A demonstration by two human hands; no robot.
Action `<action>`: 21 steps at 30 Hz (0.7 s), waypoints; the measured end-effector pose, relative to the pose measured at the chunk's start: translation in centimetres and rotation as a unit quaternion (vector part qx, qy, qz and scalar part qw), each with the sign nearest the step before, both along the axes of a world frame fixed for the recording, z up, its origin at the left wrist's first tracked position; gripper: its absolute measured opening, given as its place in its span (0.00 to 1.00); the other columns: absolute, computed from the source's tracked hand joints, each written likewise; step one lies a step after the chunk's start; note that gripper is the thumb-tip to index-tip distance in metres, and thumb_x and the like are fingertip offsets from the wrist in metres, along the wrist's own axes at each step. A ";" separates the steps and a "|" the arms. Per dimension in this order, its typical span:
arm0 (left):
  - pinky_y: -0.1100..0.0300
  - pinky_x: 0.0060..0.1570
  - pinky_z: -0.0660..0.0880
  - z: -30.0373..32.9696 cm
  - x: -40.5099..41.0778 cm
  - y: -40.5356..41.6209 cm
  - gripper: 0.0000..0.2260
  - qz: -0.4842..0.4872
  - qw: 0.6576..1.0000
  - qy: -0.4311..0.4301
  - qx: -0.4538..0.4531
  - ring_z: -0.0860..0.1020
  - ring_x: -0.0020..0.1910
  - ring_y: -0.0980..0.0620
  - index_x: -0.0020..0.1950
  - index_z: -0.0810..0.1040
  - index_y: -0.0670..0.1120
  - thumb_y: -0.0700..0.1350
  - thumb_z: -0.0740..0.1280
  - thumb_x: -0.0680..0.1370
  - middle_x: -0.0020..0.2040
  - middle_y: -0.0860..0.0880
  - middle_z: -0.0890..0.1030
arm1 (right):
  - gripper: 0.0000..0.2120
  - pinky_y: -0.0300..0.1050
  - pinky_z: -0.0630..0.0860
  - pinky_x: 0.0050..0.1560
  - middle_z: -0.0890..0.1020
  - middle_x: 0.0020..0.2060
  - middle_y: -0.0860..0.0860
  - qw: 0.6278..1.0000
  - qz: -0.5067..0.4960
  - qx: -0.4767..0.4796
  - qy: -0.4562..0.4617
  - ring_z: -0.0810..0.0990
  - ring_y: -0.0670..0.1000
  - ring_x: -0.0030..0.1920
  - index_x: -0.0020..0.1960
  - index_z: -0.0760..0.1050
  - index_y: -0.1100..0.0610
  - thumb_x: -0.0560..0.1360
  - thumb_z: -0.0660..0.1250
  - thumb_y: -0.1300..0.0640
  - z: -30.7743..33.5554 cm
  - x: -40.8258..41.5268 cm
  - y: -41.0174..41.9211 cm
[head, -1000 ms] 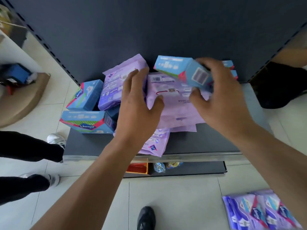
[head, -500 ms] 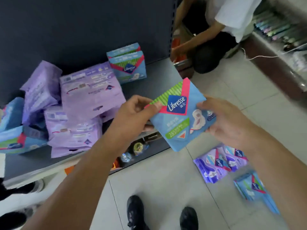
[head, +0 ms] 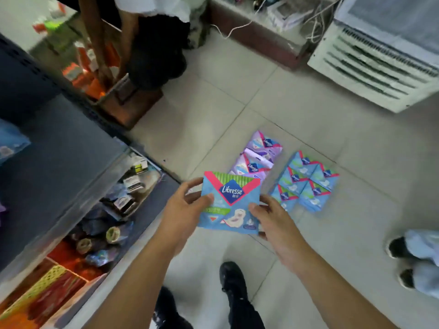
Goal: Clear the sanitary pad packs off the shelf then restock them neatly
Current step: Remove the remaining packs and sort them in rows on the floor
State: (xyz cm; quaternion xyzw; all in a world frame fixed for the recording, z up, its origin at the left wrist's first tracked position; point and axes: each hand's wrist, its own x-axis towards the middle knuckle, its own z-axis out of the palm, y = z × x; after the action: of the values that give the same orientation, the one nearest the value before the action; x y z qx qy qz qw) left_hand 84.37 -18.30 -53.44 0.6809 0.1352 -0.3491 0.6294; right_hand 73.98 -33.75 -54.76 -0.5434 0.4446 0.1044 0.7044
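Note:
A blue Libresse pad pack (head: 230, 203) with a pink and green top is held above the tiled floor. My left hand (head: 184, 207) pinches its left edge and my right hand (head: 270, 218) grips its lower right corner. On the floor just beyond lie purple packs (head: 260, 154) in a short row and several blue packs (head: 306, 181) laid side by side. The dark shelf (head: 59, 148) is at the left, with one blue pack (head: 10, 141) at its far left edge.
A lower shelf (head: 99, 224) holds small boxes and wrapped rolls. Another person (head: 152, 43) crouches at a brown box (head: 128, 103) at the top. A white vented unit (head: 377, 60) stands top right. Someone's shoes (head: 403, 260) are at the right; my own shoes (head: 231, 279) are below.
I took the blue pack off the shelf with my right hand, my left hand joined it, and I turned right, so the pack now hangs over the packs on the floor.

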 end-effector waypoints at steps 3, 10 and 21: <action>0.50 0.46 0.80 -1.7 -1.7 -3.6 0.15 -0.085 0.996 0.025 0.007 0.84 0.45 0.45 0.59 0.76 0.50 0.35 0.69 0.76 0.48 0.46 0.85 | 0.11 0.48 0.75 0.47 0.81 0.51 0.51 0.997 -0.062 -0.001 0.036 0.83 0.48 0.46 0.57 0.73 0.48 0.76 0.69 0.55 -1.3 -3.6 -2.8; 0.63 0.40 0.79 -8.0 -5.0 -9.3 0.14 -0.226 0.972 0.044 0.043 0.82 0.48 0.52 0.61 0.77 0.53 0.41 0.70 0.77 0.54 0.48 0.81 | 0.09 0.42 0.79 0.37 0.84 0.45 0.52 0.975 -0.205 0.020 0.084 0.84 0.48 0.40 0.56 0.72 0.57 0.77 0.68 0.60 -4.3 -9.0 -6.0; 0.62 0.49 0.72 -19.4 -9.2 -18.6 0.10 -0.399 0.905 0.018 0.146 0.78 0.49 0.53 0.60 0.78 0.49 0.45 0.67 0.78 0.52 0.50 0.81 | 0.10 0.38 0.73 0.33 0.83 0.50 0.53 0.918 -0.365 -0.048 0.148 0.83 0.47 0.40 0.58 0.71 0.55 0.78 0.67 0.56 -15.8 -16.2 -13.9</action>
State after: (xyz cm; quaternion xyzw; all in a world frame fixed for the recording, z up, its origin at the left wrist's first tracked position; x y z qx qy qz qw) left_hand 75.21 -36.94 -72.82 0.7562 -0.0869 -0.5593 0.3285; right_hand 57.75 -47.63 -70.60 -0.3545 0.7160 -0.1018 0.5928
